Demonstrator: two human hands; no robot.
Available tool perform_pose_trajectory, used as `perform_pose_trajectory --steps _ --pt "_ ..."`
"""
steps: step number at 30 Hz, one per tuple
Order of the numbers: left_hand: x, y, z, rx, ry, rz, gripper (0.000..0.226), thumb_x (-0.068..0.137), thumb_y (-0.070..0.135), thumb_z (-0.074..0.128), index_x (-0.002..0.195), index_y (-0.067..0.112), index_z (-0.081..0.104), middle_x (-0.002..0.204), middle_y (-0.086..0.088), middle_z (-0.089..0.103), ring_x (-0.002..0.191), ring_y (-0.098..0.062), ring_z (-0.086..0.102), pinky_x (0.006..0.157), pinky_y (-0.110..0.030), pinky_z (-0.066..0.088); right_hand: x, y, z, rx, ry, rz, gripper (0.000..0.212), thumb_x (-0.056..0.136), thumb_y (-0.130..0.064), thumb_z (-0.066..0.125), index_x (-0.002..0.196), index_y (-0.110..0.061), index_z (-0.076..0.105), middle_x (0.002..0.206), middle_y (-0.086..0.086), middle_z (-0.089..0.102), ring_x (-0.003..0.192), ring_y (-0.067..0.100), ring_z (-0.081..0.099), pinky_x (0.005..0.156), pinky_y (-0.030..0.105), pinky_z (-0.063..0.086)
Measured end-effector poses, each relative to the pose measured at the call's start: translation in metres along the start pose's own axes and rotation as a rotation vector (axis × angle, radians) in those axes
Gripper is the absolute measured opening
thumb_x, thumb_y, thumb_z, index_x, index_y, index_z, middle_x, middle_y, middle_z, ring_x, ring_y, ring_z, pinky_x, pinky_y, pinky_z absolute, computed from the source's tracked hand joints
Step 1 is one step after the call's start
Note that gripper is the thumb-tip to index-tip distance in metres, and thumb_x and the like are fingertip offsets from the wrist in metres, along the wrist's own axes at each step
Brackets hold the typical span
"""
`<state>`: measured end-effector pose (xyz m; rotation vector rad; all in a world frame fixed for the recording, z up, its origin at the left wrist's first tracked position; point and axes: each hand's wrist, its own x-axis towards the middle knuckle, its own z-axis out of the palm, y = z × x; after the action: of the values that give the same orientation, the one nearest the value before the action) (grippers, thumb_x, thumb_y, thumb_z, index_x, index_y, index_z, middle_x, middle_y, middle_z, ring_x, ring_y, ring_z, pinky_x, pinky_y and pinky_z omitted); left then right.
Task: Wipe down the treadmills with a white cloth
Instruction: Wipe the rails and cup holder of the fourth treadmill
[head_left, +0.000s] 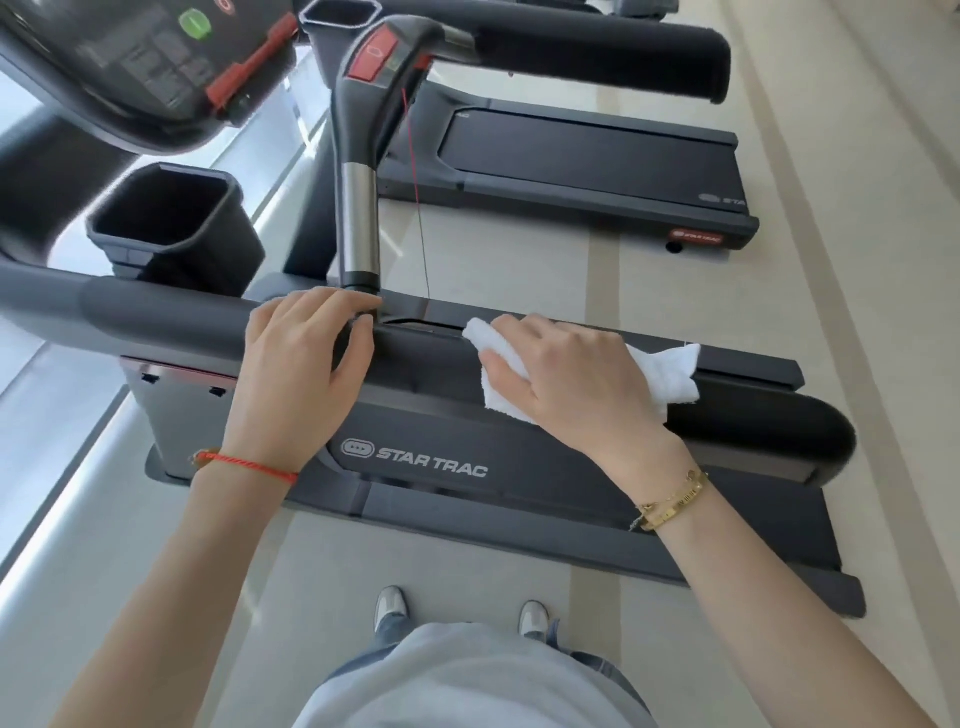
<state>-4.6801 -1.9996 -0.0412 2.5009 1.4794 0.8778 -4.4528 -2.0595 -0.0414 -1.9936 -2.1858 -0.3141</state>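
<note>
Near treadmill's side handrail (727, 415): open run rightward past white cloth (665, 374) to rounded end. Leftward blocked: left hand (306, 358) wraps rail at upright post (358, 228); cup holder (171, 228) crowds behind. Red safety cord (418, 208) dangles beside post. Floor strip (519, 260) between treadmills open.

A pale tiled floor (810, 291) with darker beige stripes spreads under everything. Near the bottom edge, two grey-and-white shoes (390, 608) stand on it side by side, below jeans and a light grey shirt (467, 680). Along the left runs a bright glass window strip (47, 395).
</note>
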Motion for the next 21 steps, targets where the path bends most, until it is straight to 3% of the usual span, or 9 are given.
perform_pose_trajectory --steps 3,8,13,21 --pt "0.005 -0.032 -0.007 0.006 -0.016 0.012 0.023 0.100 0.017 0.049 0.113 0.014 0.067 0.105 0.000 0.069 0.101 -0.025 0.061 0.104 -0.044 0.037 0.019 -0.034 0.009 0.044 0.049 -0.010 0.048 0.100 -0.049 0.021 0.114 -0.024 0.060 0.087 -0.004 0.064 0.074 0.021 0.062 0.056 0.033 0.042" --pt "0.016 -0.071 -0.015 0.002 -0.042 0.043 0.022 0.100 0.016 0.049 0.112 0.013 0.068 0.106 -0.001 0.069 0.101 -0.025 0.062 0.102 -0.043 0.038 0.038 -0.089 0.023 0.064 0.161 -0.022 0.043 0.101 -0.047 0.034 0.127 -0.023 0.058 0.108 -0.002 0.064 0.090 0.022 0.061 0.076 0.034 0.050" --pt "0.018 -0.090 -0.013 -0.010 -0.087 0.112 0.024 0.102 0.022 0.047 0.109 0.015 0.069 0.104 0.002 0.070 0.098 -0.024 0.062 0.101 -0.039 0.036 0.010 -0.077 0.030 0.107 0.210 -0.004 0.047 0.098 -0.053 0.045 0.140 -0.031 0.050 0.135 -0.007 0.056 0.119 0.023 0.054 0.105 0.040 0.037" --pt "0.019 -0.104 -0.016 -0.004 -0.078 0.173 0.030 0.103 0.022 0.040 0.103 0.015 0.069 0.098 0.004 0.070 0.092 -0.021 0.063 0.097 -0.033 0.031 0.047 -0.129 0.031 0.073 0.213 0.165 0.045 0.097 -0.054 0.039 0.129 -0.030 0.060 0.118 -0.005 0.064 0.102 0.023 0.060 0.092 0.041 0.040"
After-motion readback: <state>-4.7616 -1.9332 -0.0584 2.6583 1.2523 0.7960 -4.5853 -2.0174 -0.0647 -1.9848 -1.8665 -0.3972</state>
